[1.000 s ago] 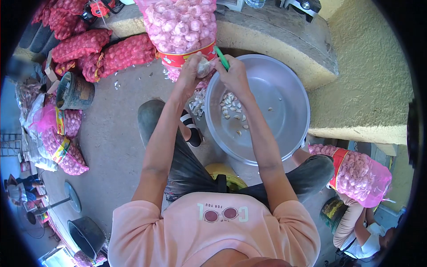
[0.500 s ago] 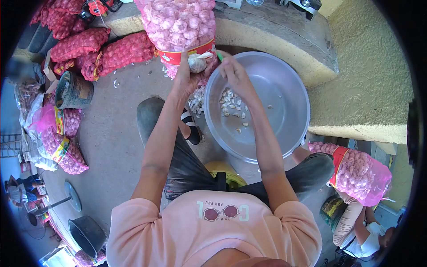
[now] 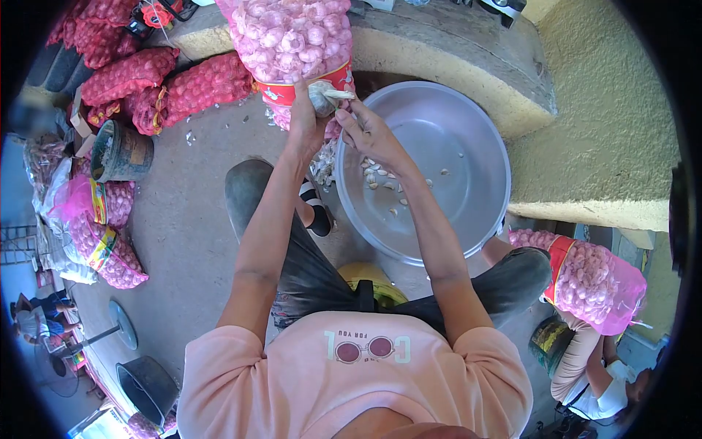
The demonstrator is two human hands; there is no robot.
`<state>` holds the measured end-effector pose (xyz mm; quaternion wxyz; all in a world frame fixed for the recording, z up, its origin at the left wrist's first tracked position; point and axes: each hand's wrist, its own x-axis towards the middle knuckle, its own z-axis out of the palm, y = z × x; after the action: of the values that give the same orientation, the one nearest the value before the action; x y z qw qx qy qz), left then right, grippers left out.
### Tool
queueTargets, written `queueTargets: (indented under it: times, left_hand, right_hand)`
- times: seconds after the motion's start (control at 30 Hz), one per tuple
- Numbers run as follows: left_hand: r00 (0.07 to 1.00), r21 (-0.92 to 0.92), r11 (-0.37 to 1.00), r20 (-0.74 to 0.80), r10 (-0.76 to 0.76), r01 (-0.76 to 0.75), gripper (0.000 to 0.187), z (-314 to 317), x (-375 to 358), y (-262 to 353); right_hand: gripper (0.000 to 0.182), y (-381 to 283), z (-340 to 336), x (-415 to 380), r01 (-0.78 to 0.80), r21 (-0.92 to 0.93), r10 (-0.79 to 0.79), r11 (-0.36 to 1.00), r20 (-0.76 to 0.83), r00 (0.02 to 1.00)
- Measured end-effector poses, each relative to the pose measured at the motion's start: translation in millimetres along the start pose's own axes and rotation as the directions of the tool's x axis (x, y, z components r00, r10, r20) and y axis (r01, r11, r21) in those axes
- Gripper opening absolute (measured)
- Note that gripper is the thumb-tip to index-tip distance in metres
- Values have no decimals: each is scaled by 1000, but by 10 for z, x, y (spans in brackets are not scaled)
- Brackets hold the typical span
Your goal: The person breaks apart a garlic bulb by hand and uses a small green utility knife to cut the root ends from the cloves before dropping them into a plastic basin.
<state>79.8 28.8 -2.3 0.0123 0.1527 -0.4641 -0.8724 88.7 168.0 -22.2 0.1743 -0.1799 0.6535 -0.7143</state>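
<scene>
At the far left we see pink mesh garlic sacks (image 3: 99, 241) lying on the concrete floor, with a dark pot (image 3: 121, 151) just above them and a heap of red mesh garlic sacks (image 3: 168, 84) beyond. Moving right, our left hand (image 3: 303, 121) is raised in front of a hanging pink net bag of garlic (image 3: 289, 36), its fingers curled around a garlic bulb (image 3: 322, 97), which sits at the top of the palm, near the left rim of the basin and touching the bag's red band. Just beside it, our right hand (image 3: 369, 132) is loosely half closed, fingertips at the bulb's papery stalk; whether it grips anything else we cannot tell. Below the hands a pile of garlic skins (image 3: 324, 164) lies on the floor against the basin. The large metal basin (image 3: 468, 110) holds a small scatter of peeled cloves (image 3: 384, 183) on its left side. Behind it runs a yellow concrete ledge (image 3: 453, 58). At lower right another pink sack of garlic (image 3: 592, 282) rests beside another person's arm (image 3: 578, 366).
</scene>
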Motion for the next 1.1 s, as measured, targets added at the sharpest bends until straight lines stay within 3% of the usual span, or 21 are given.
queueTargets:
  times: [0.07, 0.13, 0.17, 0.23, 0.37, 0.57, 0.73, 0.8, 0.97, 1.03, 1.1]
  left_hand:
    - [1000, -12, 1000, 2, 11, -11, 64, 18, -3, -9]
    - [1000, -22, 999, -1, 23, -23, 63, -10, 11, -25]
    - [997, 3, 998, 48, 57, -58, 62, -50, 37, -52]
    - [991, 28, 995, 97, 93, -96, 61, -48, 46, -43]
    - [985, 31, 985, 53, 166, -168, 60, -11, 29, -45]
    - [966, 172, 951, 50, 252, -257, 61, 2, 43, 3]
    - [969, 262, 933, 57, 242, -248, 61, 74, -19, 72]
    - [950, 354, 881, 101, 296, -313, 60, 74, -13, 85]
    - [937, 388, 853, 122, 328, -349, 59, 91, -8, 75]
    - [932, 403, 841, 108, 347, -360, 57, 70, 32, 54]
    - [910, 422, 807, 148, 387, -412, 58, 54, 60, 54]
  right_hand:
    - [50, -12, -17, -2, -16, 42, 16, 999, 16, 1000]
    - [43, -29, -43, -9, -165, 53, 161, 985, 81, 984]
    - [43, -33, -31, -21, -166, 55, 161, 985, 83, 983]
    - [38, -92, 12, -57, -168, 302, 144, 938, 99, 985]
    - [38, -152, 133, -75, -117, 307, 123, 944, -1, 992]
    - [42, -165, 11, -91, -131, 331, 100, 935, 109, 989]
    - [41, -295, -163, -103, -152, 103, 137, 983, 137, 981]
    - [42, -326, -215, -118, -161, 75, 149, 984, 144, 978]
    - [41, -322, -335, -99, -172, -56, 179, 983, 169, 969]
    - [38, -376, -345, -109, -58, -158, 83, 986, 161, 983]
    - [40, -311, -363, -69, -1, -148, 30, 989, 196, 980]
